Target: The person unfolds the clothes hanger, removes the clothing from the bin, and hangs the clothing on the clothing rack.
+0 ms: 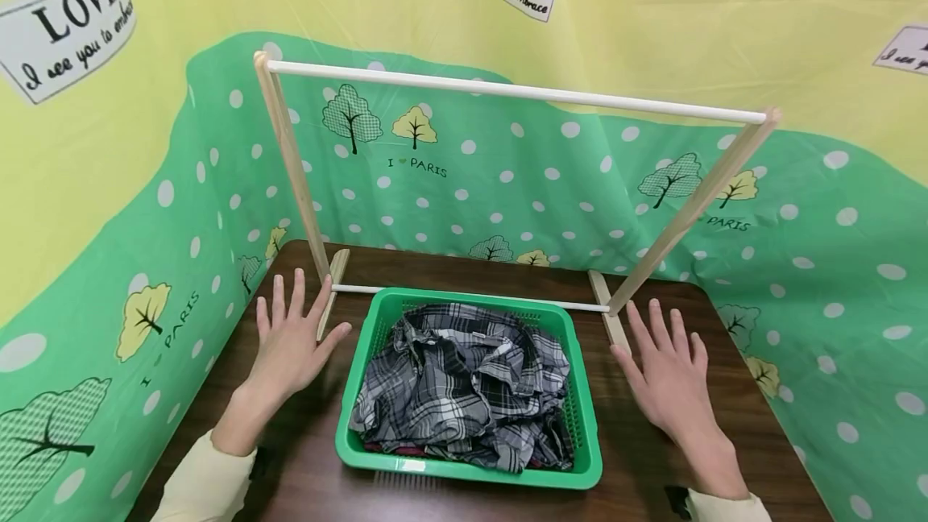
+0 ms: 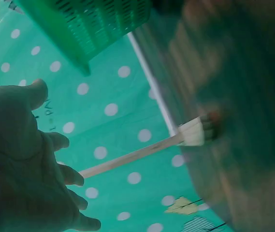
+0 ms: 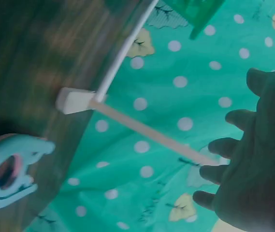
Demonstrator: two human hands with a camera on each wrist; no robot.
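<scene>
**Left hand and right hand spread wide on either side of a loaded green basket**

We see the fingers of both hands held straight and fanned apart, with each thumb angled inward toward the basket. In the two wrist views, too, we find gaps between the fingertips. The left hand is near the left foot of a wooden rack, and the right hand is just beside the right foot. Behind the hands, pale sleeves cover the forearms.

Between the hands, the basket sits upright on the dark brown bench. We see plaid cloth in grey, black and white heaped inside it, with a strip of dark red cloth showing beneath along the front.

Past the basket, the rack's lower white rod runs along the rear rim, which hides part of it; an upper white rod joins the tops of the posts. In the right wrist view we notice a pale-blue object with an opening through it on the bench; we cannot tell what it is.

Farthest out hangs a fabric backdrop, spotted green below and yellow above, printed with trees and "LOVE" labels.
</scene>
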